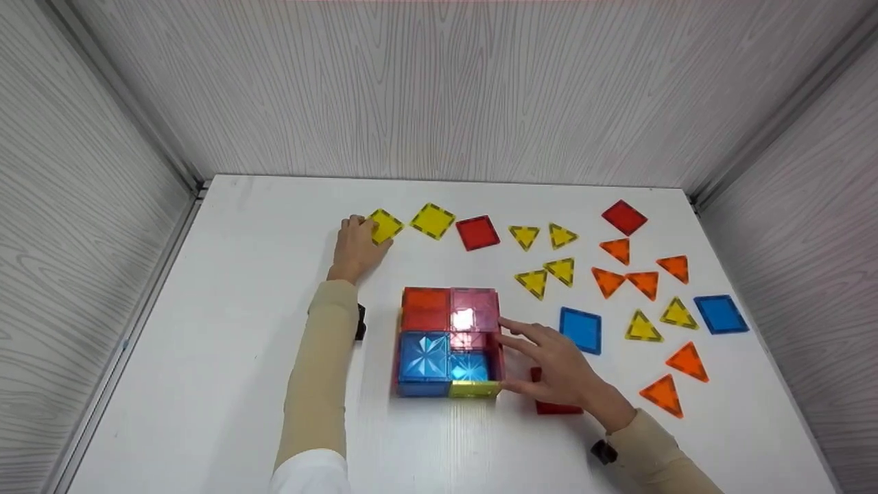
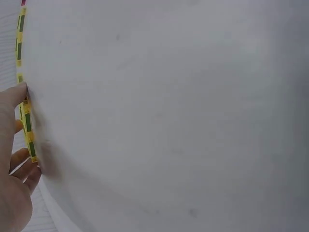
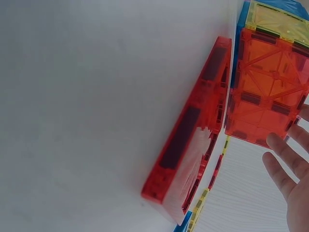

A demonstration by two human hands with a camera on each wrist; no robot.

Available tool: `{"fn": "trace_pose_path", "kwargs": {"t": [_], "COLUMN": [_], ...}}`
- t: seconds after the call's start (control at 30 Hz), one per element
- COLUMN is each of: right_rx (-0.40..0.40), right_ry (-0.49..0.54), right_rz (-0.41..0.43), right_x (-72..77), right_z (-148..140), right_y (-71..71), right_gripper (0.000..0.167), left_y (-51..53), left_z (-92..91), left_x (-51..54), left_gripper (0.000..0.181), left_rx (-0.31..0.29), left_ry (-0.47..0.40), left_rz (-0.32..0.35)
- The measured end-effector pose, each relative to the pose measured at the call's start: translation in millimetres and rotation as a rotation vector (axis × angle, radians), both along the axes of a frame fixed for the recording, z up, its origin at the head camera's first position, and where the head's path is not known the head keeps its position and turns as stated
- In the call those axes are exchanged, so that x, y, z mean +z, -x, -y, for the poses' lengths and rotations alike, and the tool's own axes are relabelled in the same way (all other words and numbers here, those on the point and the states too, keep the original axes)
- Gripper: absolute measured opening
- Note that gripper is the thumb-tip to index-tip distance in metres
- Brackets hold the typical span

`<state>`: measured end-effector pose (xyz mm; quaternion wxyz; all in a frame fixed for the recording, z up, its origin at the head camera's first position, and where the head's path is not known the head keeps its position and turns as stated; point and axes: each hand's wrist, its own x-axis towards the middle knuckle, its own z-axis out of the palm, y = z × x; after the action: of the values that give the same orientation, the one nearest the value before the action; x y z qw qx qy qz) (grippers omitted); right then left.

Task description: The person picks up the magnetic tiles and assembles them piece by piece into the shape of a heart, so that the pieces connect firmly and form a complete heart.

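Head view faces down over table [image 1: 226, 329] (wrist views low, near hands [image 1: 358, 248] [image 1: 561, 363])

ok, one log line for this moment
left hand: grips yellow square translucent tile | right hand: touches multicoloured translucent tile box | box top: near-right quarter open

The right grip [image 1: 559, 363] hides part of a red tile [image 1: 559, 408]; the left grip [image 1: 358, 248] covers the yellow square [image 1: 388, 225] partly. The right wrist view crops the tile box [image 3: 270, 87].

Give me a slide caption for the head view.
Left hand pinches a yellow square tile; right hand beside a partly open tile box.
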<state>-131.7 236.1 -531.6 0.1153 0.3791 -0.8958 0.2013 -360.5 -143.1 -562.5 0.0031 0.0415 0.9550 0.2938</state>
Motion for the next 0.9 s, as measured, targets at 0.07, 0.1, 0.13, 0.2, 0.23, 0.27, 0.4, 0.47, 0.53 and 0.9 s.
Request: {"fn": "trace_pose_path", "kwargs": {"t": [0.07,0.1,0.13,0.2,0.23,0.27,0.4,0.47,0.53,0.9], "right_rx": [0.005,0.007,0.009,0.011,0.012,0.014,0.02,0.019,0.017,0.042], "right_ry": [0.003,0.005,0.007,0.008,0.008,0.006,-0.001,0.001,0.004,0.011], "right_rz": [0.002,-0.001,-0.005,-0.014,-0.018,-0.022,-0.023,-0.017,-0.011,-0.064], "right_x": [1.0,1.2,1.4,1.5,1.3,1.0,-0.1,-0.2,-0.2,-1.9], "right_z": [1,1,1,1,1,1,1,1,0,-1], "right_y": [-0.3,-0.4,-0.2,0.0,0.3,0.4,1.0,1.0,0.9,1.9], "right_gripper": [0.077,0.077,0.077,0.077,0.077,0.077,0.075,0.075,0.076,0.074], "left_y": [-0.8,-1.4,-2.1,-3.4,-4.4,-5.5,-12.2,-16.1,-20.2,-49.7], "left_z": [-0.1,0.1,0.4,1.6,2.7,4.1,10.5,13.1,15.0,17.0], "left_x": [0.8,1.1,1.8,2.9,3.7,4.4,7.5,8.9,10.3,28.6], "left_gripper": [0.059,0.058,0.058,0.057,0.057,0.057,0.055,0.055,0.055,0.056], "left_rx": [0.011,0.015,0.015,0.011,0.007,0.002,-0.019,-0.028,-0.033,-0.109], "left_ry": [0.001,-0.001,-0.002,-0.006,-0.008,-0.009,-0.008,-0.02,-0.044,-0.068], "left_rz": [0.004,0.006,0.006,0.004,0.003,0.003,0.012,0.017,0.02,-0.019]}}
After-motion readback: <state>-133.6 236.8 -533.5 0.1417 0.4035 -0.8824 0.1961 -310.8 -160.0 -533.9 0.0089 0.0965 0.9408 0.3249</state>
